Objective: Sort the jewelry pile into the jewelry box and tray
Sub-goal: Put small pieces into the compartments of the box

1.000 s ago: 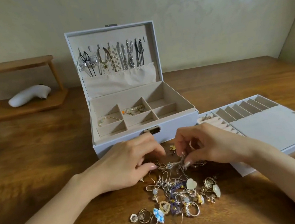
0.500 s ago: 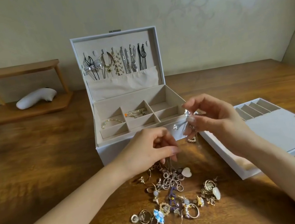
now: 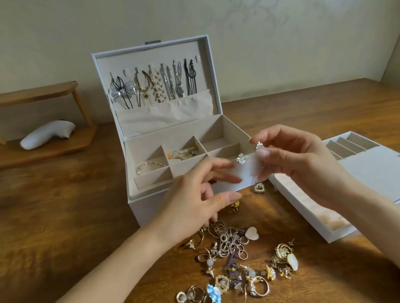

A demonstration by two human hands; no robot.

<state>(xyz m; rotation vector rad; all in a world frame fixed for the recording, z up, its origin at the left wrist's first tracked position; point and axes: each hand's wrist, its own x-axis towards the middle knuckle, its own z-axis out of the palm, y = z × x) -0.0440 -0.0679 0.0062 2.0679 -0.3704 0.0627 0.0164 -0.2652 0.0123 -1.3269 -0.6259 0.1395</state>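
While the jewelry pile lies on the bench before the jewelry box, we pinch a crystal stud in our right hand, left hand touching a second stud, grip unclear, both probably bound for the tray.

Before the open jewelry box, the right hand pinches a crystal stud; the left hand hovers just left.
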